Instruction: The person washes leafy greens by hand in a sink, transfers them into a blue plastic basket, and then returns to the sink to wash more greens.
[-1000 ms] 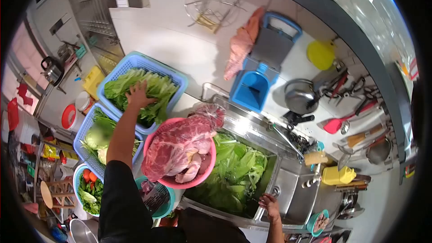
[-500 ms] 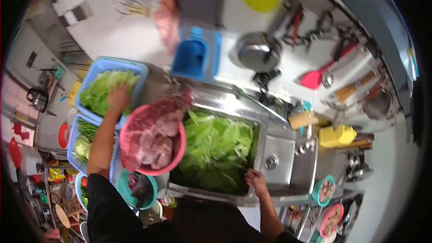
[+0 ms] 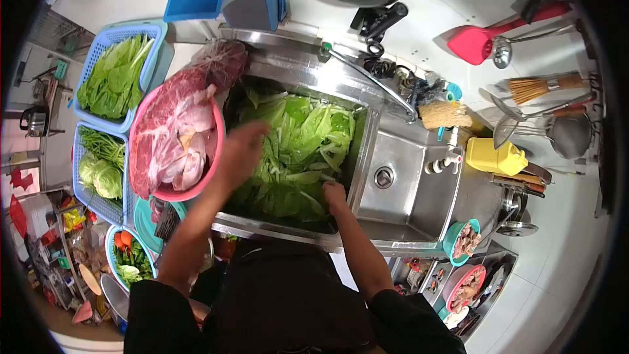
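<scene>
The left basin of the steel sink (image 3: 357, 206) holds many loose green lettuce leaves (image 3: 304, 131) in water. Over its left side, my left hand (image 3: 246, 147) is smeared by motion, so its fingers do not show clearly. Curled fingers close my right hand (image 3: 334, 196) at the right part of the leaves, with a pale stalk at the fingertips. More leaves lie in a blue basket (image 3: 160, 33) at the upper left. Beside the basin, a pink bowl (image 3: 221, 134) carries large pieces of raw meat (image 3: 173, 118).
A second blue basket (image 3: 98, 206) holds cabbage and green stalks. The right basin (image 3: 409, 180) has a drain and a tap (image 3: 445, 160) beside it. A yellow jug (image 3: 495, 156) stands farther right. Pans and utensils hang on the wall, including a red spatula (image 3: 475, 46).
My left hand has left the leaves in the blue basket and moved right over the basin. My right hand has gone from the sink's edge onto the leaves. The camera view has shifted.
</scene>
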`<state>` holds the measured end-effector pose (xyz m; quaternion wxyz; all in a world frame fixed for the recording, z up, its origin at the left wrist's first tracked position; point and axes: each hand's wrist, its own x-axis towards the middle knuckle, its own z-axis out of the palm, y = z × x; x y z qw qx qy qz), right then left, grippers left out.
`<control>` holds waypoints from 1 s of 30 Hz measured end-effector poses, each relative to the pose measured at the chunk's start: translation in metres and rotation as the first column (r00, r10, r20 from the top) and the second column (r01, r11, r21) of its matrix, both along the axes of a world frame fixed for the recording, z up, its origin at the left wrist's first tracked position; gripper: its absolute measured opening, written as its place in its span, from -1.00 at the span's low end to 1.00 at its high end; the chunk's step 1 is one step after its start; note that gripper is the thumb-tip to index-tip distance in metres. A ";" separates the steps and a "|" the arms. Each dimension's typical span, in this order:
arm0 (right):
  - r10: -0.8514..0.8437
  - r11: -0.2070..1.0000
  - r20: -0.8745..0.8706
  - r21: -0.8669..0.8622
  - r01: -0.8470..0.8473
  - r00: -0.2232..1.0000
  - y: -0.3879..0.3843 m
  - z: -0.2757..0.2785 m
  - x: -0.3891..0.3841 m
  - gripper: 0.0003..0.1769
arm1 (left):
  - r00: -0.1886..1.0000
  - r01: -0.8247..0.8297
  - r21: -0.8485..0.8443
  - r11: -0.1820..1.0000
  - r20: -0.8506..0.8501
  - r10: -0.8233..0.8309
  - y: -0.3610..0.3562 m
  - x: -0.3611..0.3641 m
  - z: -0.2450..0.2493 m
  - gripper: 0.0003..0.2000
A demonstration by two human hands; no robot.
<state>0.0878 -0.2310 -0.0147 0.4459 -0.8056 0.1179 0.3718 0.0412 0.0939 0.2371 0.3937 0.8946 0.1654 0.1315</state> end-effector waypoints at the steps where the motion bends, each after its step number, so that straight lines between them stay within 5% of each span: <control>1: 0.160 0.985 0.200 -0.093 -0.144 0.967 0.005 0.007 -0.001 -0.71 | 0.997 0.040 -0.043 0.998 -0.064 -0.043 -0.020 -0.008 -0.036 -0.72; 2: 0.324 0.942 0.375 -0.208 -0.262 0.869 0.012 0.016 -0.002 -0.71 | 0.978 0.001 -0.112 0.994 -0.206 -0.024 -0.039 -0.021 -0.077 -0.73; 5: 0.530 0.847 0.234 -0.184 -0.498 0.815 0.030 0.030 -0.004 -0.67 | 0.766 -0.230 -0.175 0.957 -0.639 0.067 -0.081 -0.064 -0.161 -0.75; 8: 0.750 0.659 0.334 -0.450 -0.603 0.571 0.044 0.031 -0.033 -0.68 | 0.717 -0.266 -0.061 0.962 -0.679 0.155 -0.101 -0.097 -0.195 -0.76; 14: 0.705 0.705 0.168 -0.278 -0.653 0.689 0.040 0.026 -0.009 -0.67 | 0.775 -0.332 -0.070 0.941 -0.588 0.230 -0.099 -0.089 -0.202 -0.69; 17: 0.613 0.786 0.279 -0.305 -0.537 0.739 0.055 0.060 0.004 -0.74 | 0.766 -0.404 -0.057 0.913 -0.566 0.304 -0.090 -0.073 -0.208 -0.60; 20: 0.675 0.709 0.548 -0.294 -0.641 0.495 0.068 0.014 0.000 -0.60 | 0.717 -0.397 0.060 0.916 -0.603 0.350 -0.079 -0.077 -0.246 -0.38; 23: 0.872 0.489 0.168 -0.355 -0.797 0.460 0.096 0.001 0.001 -0.36 | 0.621 -0.429 0.104 0.897 -0.688 0.376 -0.070 -0.077 -0.266 -0.06; 26: 0.760 0.600 -0.190 -0.164 -0.783 0.622 0.117 -0.010 0.008 -0.14 | 0.663 -0.490 -0.149 0.859 -0.703 0.256 -0.059 -0.080 -0.276 0.13; 30: 0.473 0.855 -0.321 0.390 -0.341 0.820 0.111 -0.062 -0.002 -0.32 | 0.642 -0.540 -0.451 0.710 -0.767 0.001 -0.039 -0.079 -0.288 0.14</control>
